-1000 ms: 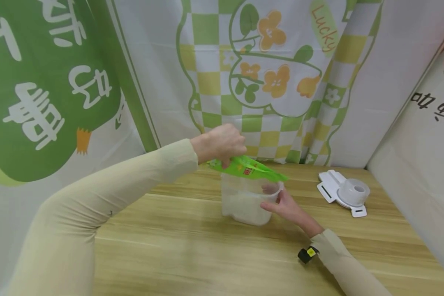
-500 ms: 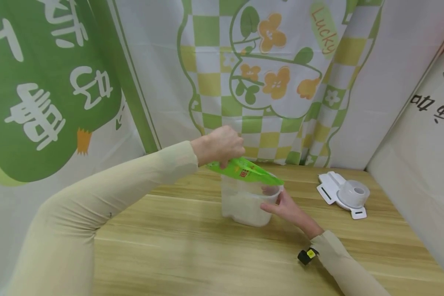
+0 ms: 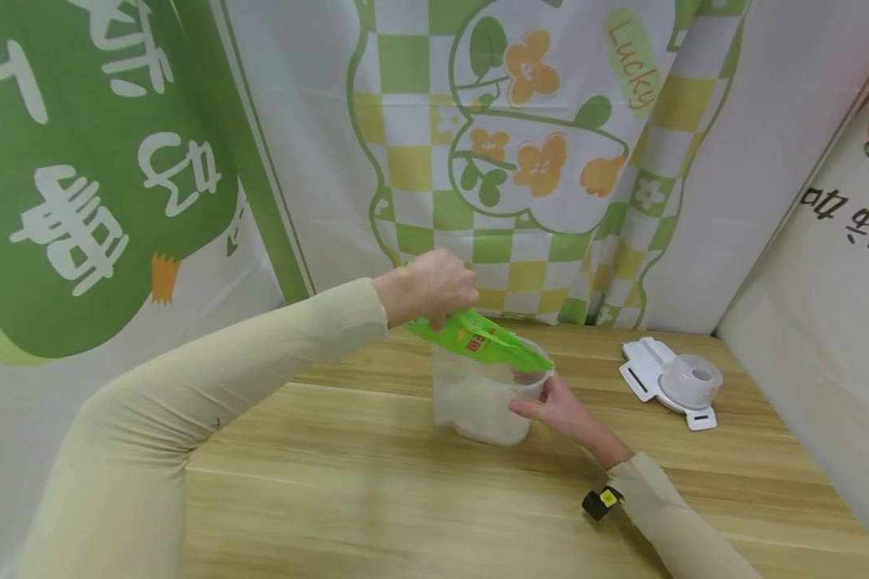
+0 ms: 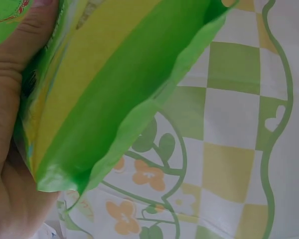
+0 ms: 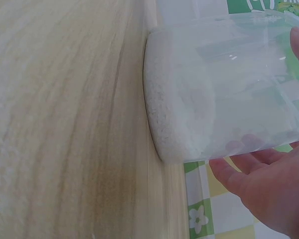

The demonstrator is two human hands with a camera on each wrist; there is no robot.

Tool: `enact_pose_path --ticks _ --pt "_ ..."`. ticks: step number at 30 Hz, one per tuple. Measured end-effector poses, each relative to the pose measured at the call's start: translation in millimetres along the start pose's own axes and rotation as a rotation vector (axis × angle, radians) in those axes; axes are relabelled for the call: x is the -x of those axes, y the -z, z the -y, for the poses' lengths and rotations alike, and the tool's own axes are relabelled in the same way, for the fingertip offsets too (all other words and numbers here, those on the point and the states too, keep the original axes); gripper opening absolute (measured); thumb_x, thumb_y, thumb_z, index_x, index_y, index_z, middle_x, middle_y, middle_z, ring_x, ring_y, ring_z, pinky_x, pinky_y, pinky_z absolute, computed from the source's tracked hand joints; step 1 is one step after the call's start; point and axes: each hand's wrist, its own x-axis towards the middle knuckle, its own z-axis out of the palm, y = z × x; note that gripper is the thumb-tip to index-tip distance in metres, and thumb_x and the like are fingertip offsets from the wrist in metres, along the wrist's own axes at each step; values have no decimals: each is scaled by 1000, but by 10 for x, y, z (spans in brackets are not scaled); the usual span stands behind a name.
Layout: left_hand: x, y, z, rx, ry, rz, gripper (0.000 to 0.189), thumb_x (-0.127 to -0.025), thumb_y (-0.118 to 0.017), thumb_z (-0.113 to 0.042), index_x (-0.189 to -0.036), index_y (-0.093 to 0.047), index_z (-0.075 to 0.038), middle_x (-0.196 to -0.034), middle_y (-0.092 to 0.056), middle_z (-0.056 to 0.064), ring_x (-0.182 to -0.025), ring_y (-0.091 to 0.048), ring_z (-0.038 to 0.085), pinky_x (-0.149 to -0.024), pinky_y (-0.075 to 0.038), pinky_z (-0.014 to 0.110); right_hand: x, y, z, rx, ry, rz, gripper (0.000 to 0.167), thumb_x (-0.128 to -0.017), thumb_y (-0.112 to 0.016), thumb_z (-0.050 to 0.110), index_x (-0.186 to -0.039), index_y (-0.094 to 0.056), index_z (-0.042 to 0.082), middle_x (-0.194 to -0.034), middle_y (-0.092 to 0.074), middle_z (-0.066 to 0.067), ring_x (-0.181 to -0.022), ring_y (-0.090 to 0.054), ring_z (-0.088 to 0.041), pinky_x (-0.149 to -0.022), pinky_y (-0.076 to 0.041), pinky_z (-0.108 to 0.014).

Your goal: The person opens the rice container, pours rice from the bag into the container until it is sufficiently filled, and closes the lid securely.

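"Clear container first: where does it stand, and what steadies it?"

"Upright on the wooden surface, near the middle. The right hand grips its right side at the rim, thumb on the near face, other fingers round the far side. White grains lie in the bottom, rice by the look of them."

"What could go wrong there?"

"It's held on one side only. If that grip slackens while something leans on the rim, I think it could skid or tip."

"And the green bag above?"

"Tilted over the opening, its lower end down to the right, close to the right hand. The left hand pinches the upper part between thumb and curled fingers. I can't tell whether anything is coming out."

"Your worry?"

"That low end sits right by the rim. A small drift right might spill grains onto the surface. Soft film may also fold, choke, then release in a rush; and if the left fingers slip, the bag could slump in."

"Anything farther off?"

"A white lid-like piece, well to the right, probably safe. Beyond everything hangs the checked cloth."
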Motion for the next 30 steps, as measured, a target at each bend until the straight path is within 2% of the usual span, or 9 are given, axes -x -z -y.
enact_pose_path --ticks 8,12,17,21,23,28,30 --pt "-2 -34 36 40 0 3 42 -75 -81 -45 -105 -72 -17 -104 -73 1 -82 -67 15 -67 -58 26 -16 -3 -6 2 1 -3 80 -86 -74 13 -150 -25 13 -143 -45 -22 -128 -46 -43 -101 -43 -46" --pt "-6 -47 66 57 2 1 45 -75 -80 -46 -108 -71 -16 -106 -73 2 -85 -68 16 -69 -58 26 -11 -8 1 -5 0 -7 77 -86 -74 14 -148 -28 9 -140 -47 -23 -127 -47 -42 -100 -45 -42" --pt "-10 -57 97 89 -9 -12 42 -77 -80 -42 -109 -71 -16 -108 -72 2 -88 -68 17 -73 -59 28 -2 -15 6 -10 -2 -19 75 -86 -75 13 -145 -30 4 -136 -49 -26 -125 -49 -41 -97 -48 -29" --pt "-10 -59 119 111 -16 -23 42 -78 -79 -41 -111 -71 -16 -109 -73 2 -90 -69 18 -76 -59 29 -1 -23 0 -7 4 -25 74 -85 -75 10 -144 -31 0 -136 -48 -31 -125 -49 -44 -95 -48 -24" --pt "-9 -54 129 117 -18 -22 43 -79 -78 -42 -112 -71 -16 -109 -73 3 -90 -69 17 -77 -59 29 -6 -25 -4 -13 10 -23 74 -86 -74 10 -144 -31 -1 -137 -47 -33 -126 -48 -46 -96 -48 -25" --pt "6 -36 145 144 -20 -51 42 -79 -79 -40 -111 -71 -15 -107 -73 3 -88 -69 18 -77 -59 29 -7 -18 -2 -3 14 -16 75 -86 -73 10 -147 -28 4 -140 -45 -30 -128 -46 -47 -101 -46 -44" --pt "19 -23 152 159 -22 -77 41 -78 -80 -39 -110 -71 -15 -106 -74 3 -88 -68 18 -78 -59 30 -6 -17 -2 5 12 -14 74 -87 -73 10 -147 -29 6 -140 -46 -28 -127 -47 -44 -100 -45 -48"
